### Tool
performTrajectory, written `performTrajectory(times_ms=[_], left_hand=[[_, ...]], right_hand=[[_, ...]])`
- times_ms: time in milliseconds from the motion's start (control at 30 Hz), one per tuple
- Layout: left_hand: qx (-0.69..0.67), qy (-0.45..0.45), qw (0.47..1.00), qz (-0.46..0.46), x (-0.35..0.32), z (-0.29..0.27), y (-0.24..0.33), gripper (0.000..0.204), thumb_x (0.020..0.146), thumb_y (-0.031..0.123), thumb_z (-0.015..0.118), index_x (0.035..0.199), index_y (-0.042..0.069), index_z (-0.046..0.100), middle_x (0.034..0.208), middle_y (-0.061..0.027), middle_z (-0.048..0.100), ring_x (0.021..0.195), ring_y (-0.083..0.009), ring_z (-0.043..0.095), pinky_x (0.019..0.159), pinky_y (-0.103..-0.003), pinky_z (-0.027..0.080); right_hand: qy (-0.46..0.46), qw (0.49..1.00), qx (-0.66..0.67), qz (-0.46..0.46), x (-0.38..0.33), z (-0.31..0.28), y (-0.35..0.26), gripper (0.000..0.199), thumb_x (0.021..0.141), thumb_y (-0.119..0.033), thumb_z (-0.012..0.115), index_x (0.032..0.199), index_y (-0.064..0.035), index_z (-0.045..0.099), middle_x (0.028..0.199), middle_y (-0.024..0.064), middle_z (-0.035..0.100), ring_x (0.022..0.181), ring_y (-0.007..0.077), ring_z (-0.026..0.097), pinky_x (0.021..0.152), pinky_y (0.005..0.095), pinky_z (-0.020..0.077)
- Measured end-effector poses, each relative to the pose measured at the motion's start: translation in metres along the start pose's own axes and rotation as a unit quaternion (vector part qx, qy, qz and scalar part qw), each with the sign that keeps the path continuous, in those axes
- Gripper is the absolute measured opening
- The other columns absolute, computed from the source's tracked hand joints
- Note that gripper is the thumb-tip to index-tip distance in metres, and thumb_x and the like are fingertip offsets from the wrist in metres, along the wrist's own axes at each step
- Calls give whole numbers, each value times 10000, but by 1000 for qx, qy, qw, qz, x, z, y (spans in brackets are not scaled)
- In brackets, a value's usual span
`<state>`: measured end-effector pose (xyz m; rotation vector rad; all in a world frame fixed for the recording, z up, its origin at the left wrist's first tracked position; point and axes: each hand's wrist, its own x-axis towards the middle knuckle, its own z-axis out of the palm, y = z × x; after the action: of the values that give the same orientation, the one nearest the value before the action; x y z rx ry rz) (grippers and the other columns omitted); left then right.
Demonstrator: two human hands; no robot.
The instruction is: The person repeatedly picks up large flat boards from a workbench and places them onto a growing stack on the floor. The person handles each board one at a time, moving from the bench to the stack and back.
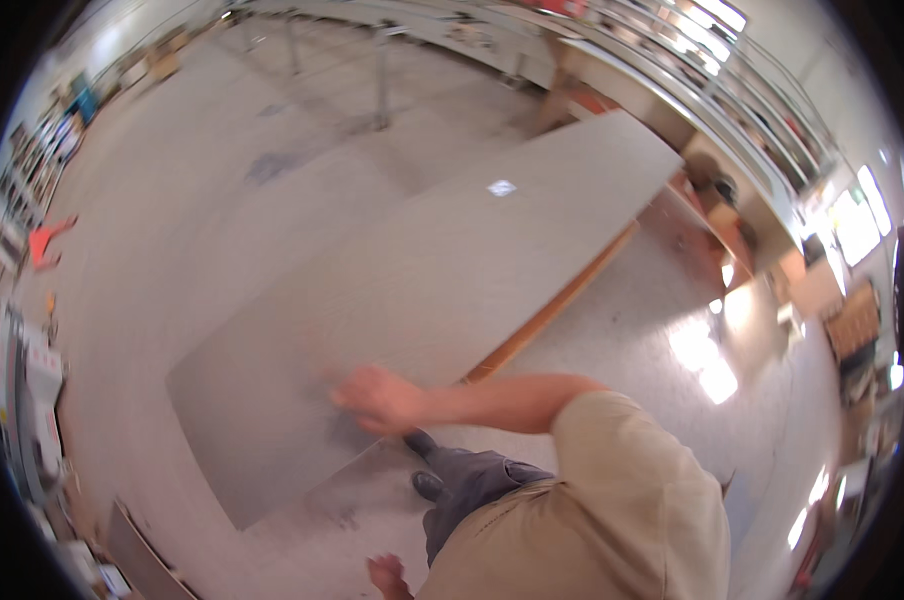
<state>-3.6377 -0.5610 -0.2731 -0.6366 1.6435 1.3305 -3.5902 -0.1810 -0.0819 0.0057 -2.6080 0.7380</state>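
Observation:
A large flat grey panel [422, 270] stretches diagonally across the middle, with a small white label [501, 187] near its far end. Over the panel's near part is my right hand [380, 398], its arm bent across from the right. Motion smears the fingers, so I cannot tell whether they touch the surface or hold anything. Low in the picture, my left hand [387, 573] hangs beside my legs, away from the panel. Its fingers look loosely apart with nothing visible in them, though the lower edge cuts off the arm.
A brown wooden edge [557, 305] shows under the panel's right side. Beyond its far end stands a long machine or bench with metal rails [672, 85]. A red stand [47, 243] and a grey-white machine [34, 400] are at left. Boxes [852, 320] line the right side.

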Motion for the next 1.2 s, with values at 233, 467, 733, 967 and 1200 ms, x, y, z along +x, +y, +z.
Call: performTrajectory(times_ms=[233,467,733,967,1200], left_hand=[[451,-83,888,27,10,50,-29,598,938,477,507,1331,28,505,1303,-168,557,1220,-306,522,1019,-465,389],[871,-105,306,370,-8,95,-1,484,910,393,609,1239,38,603,1201,-172,643,1118,-315,604,932,-474,476],[617,-188,707,289,-153,431,-133,472,907,355,643,1131,-61,654,1106,-183,704,1031,-285,660,896,-392,498],[697,-357,510,356,-207,601,-260,283,874,319,611,903,61,723,889,-196,705,849,-387,671,745,-471,525],[720,-218,613,240,-169,717,-319,339,872,300,588,1001,22,732,1015,-239,700,961,-407,678,856,-497,534]], right_hand=[[-107,887,129,431,-289,-67,-103,519,844,-161,582,1354,-100,513,1276,179,571,1027,409,613,929,488,501],[34,907,147,393,-389,-107,-109,446,916,-214,581,1336,-75,521,1245,180,580,1089,405,586,931,499,484],[93,804,46,585,-635,-255,-138,416,913,-205,612,1292,-37,580,1212,190,650,1084,383,626,923,459,515],[184,636,158,733,-804,-288,-84,393,928,-175,625,1299,-54,576,1099,151,678,929,265,668,832,406,532],[186,501,181,826,-953,-384,-1,396,908,-140,651,1289,-56,586,928,118,656,731,212,620,660,355,519]])
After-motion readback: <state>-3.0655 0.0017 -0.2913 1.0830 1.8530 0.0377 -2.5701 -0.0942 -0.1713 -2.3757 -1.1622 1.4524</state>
